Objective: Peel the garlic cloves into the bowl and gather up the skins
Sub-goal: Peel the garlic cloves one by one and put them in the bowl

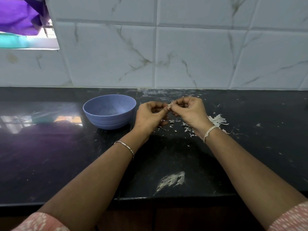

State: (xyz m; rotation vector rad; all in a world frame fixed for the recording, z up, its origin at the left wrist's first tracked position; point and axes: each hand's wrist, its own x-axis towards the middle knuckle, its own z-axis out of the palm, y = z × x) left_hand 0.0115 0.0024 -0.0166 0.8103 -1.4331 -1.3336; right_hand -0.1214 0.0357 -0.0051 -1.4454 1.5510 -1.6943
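Observation:
A blue bowl [109, 111] stands on the black countertop [50, 155], left of my hands. My left hand [150, 115] and my right hand [190, 112] meet just above the counter, and both pinch one small garlic clove [169, 106] between their fingertips. Only a pale tip of the clove shows between the fingers. Loose white garlic skins [216, 120] lie on the counter under and to the right of my right wrist, with smaller flakes [171, 121] below my hands. What the bowl holds is hard to make out.
A white marbled tile wall [183, 55] rises behind the counter. A window opening with purple cloth [20, 15] is at the upper left. A pale smear [171, 180] marks the counter near its front edge [166, 197].

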